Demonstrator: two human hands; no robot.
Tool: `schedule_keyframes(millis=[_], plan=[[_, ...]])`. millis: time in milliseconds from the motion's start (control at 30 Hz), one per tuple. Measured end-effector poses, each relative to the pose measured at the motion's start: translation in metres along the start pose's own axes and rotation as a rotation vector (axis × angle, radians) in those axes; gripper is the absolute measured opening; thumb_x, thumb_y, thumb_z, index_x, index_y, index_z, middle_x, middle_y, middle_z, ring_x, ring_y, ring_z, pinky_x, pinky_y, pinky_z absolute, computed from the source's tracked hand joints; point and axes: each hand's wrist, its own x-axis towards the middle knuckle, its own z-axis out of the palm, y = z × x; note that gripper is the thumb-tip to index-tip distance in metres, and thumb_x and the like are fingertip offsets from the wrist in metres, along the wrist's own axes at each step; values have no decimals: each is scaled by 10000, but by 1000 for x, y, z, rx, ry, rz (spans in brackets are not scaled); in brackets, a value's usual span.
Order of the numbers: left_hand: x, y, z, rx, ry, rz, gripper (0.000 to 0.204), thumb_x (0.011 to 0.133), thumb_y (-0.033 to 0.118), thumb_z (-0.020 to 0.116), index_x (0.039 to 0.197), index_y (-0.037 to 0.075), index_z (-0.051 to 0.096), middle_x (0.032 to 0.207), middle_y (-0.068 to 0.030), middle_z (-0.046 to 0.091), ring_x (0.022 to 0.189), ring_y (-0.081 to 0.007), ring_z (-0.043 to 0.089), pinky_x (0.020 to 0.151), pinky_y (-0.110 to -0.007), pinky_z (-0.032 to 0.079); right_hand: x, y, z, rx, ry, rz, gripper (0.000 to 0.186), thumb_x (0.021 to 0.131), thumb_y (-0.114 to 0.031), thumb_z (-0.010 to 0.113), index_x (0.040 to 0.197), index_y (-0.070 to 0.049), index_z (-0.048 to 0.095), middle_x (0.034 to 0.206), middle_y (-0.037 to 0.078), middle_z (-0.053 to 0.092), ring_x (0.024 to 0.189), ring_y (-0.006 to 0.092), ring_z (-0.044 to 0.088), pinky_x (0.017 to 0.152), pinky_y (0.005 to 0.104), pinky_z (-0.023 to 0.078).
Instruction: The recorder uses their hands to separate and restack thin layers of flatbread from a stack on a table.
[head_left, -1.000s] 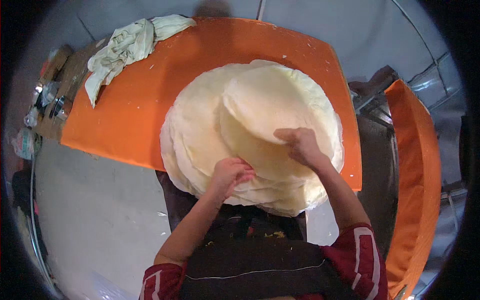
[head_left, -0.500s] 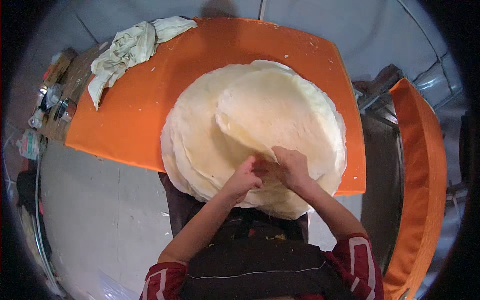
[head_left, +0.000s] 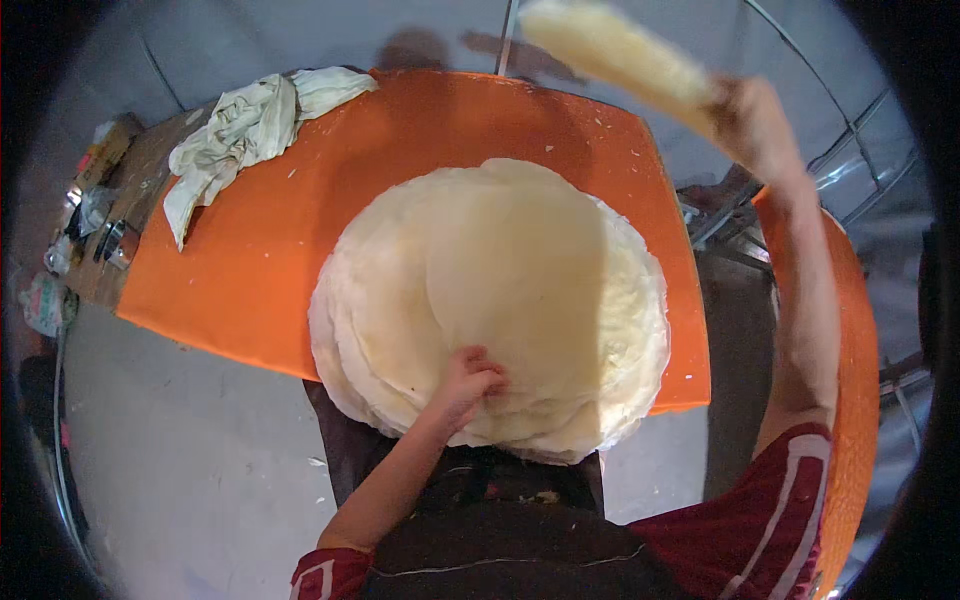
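Note:
A thick stack of large, thin, pale flatbreads (head_left: 390, 270) lies on an orange-covered table, its near edge overhanging toward my lap. My left hand (head_left: 470, 383) is over the near part of the stack, fingers curled in, and I see nothing in them. Raised high at the upper right, my right hand (head_left: 757, 130) grips a folded flatbread (head_left: 625, 55) by one end. This flatbread stretches up and to the left as a long, pale strip, beyond the far edge of the table. Motion blurs both it and the hand.
A crumpled whitish cloth (head_left: 235, 130) lies at the table's far left corner. The orange table cover (head_left: 230, 270) bears scattered crumbs. On the right stands an orange padded panel (head_left: 850, 370). A metal cup (head_left: 120, 243) and small items sit at far left.
My right hand has swung from the stack up to the far right, carrying the folded flatbread. My left hand stays over the near part of the stack, its fingers now curled. The view has shifted slightly.

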Motion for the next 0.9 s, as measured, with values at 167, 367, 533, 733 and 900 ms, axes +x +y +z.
schedule_keyframes(millis=[167, 367, 533, 733, 900], plan=[[-17, 20, -13, 311, 365, 351, 494, 706, -10, 557, 1140, -54, 326, 946, -146, 501, 754, -209, 552, 650, -298, 493, -101, -84, 114, 137, -114, -317, 267, 643, -36, 468, 905, -69, 509, 868, 114, 562, 786, 287, 561, 632, 371, 457], [-4, 37, -26, 79, 113, 25, 360, 705, 22, 537, 1036, -67, 425, 877, -133, 547, 645, -186, 578, 585, -257, 506, -159, -118, 171, 1081, -672, 208, 410, 637, -24, 502, 1041, -89, 532, 1107, 97, 533, 934, 288, 549, 723, 341, 450], [-9, 33, -12, -27, -85, -69, 336, 705, -3, 510, 1023, -70, 422, 903, -151, 557, 698, -211, 605, 563, -271, 519, -213, -180, 174, 426, -287, -148, 511, 640, -67, 557, 1138, -61, 443, 1178, 126, 472, 1071, 251, 470, 814, 390, 389], [-21, 45, -13, 93, -79, 284, 355, 729, 21, 542, 1061, -24, 425, 916, -149, 561, 773, -220, 591, 636, -271, 495, -223, -142, 207, 505, -197, -38, 495, 656, -86, 559, 1135, -31, 447, 1167, 151, 477, 1025, 279, 489, 836, 365, 375], [-35, 24, -93, 797, 837, 656, 352, 687, 95, 605, 970, -52, 457, 793, -95, 549, 635, -190, 556, 578, -275, 478, -95, -57, 124, 712, -176, 250, 128, 728, -57, 552, 823, -13, 626, 736, 144, 619, 668, 239, 598, 613, 351, 453]])
